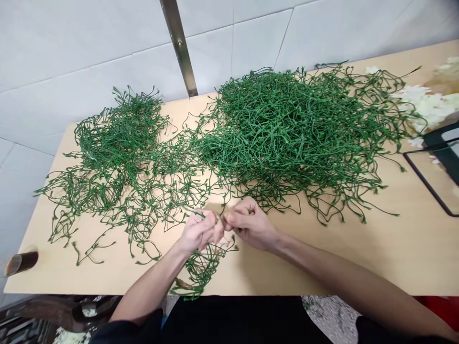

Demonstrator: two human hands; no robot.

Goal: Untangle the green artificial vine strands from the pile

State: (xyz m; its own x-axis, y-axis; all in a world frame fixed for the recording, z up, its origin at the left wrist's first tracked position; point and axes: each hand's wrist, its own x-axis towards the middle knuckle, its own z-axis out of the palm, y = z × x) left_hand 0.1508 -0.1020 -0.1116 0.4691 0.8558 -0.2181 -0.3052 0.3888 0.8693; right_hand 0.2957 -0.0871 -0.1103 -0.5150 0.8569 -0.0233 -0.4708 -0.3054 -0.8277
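My left hand (202, 230) and my right hand (249, 223) meet over the front middle of the table, fingers pinched on thin green plastic stems. One stem end pokes out above my left thumb, and a bit of green shows at my right fingers. How the stems join between the fingertips is hidden. Below my left hand lies a small bunch of green stems (204, 270) at the table's front edge. Just beyond my hands spreads a large heap of the same artificial stems (287, 124). A smaller heap (118, 134) lies at the back left, with loose stems between.
A wooden table (340, 258) stands against a tiled wall (215, 48) with a metal strip (181, 48). A glass of dark drink (22, 263) is at the left edge. At right are white artificial flowers (426, 105) and a black-framed object (444, 148).
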